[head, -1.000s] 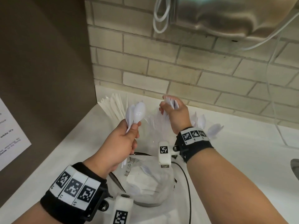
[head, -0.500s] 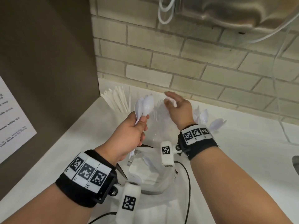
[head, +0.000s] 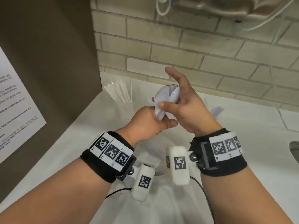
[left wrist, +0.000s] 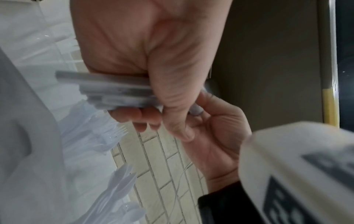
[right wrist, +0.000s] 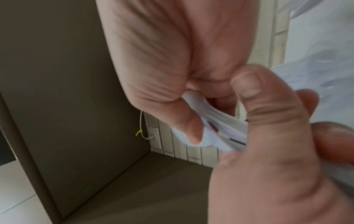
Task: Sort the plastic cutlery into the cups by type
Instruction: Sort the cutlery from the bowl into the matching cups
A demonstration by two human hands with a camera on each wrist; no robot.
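A bundle of white plastic spoons (head: 166, 97) is held up over the counter between both hands. My left hand (head: 150, 122) grips the handles (left wrist: 114, 89) from below. My right hand (head: 186, 104) pinches the bowls (right wrist: 210, 133) between thumb and fingers, with its index finger pointing up. A clear cup of white knives (head: 121, 94) stands in the back left corner. Behind my right hand, more spoons (head: 216, 110) stick up from a cup. In the left wrist view, forks (left wrist: 107, 133) show in another clear cup.
A brown cabinet side (head: 48, 62) with a paper notice (head: 14, 110) walls off the left. The brick wall (head: 210, 54) runs behind the cups. A sink edge (head: 294, 151) is at the right. White plastic sheeting (head: 153, 204) and a black cable (head: 202, 188) lie under my wrists.
My right hand left the cups, came back to the left hand's spoons and closed on their bowls. The left hand moved a little right with the bundle.
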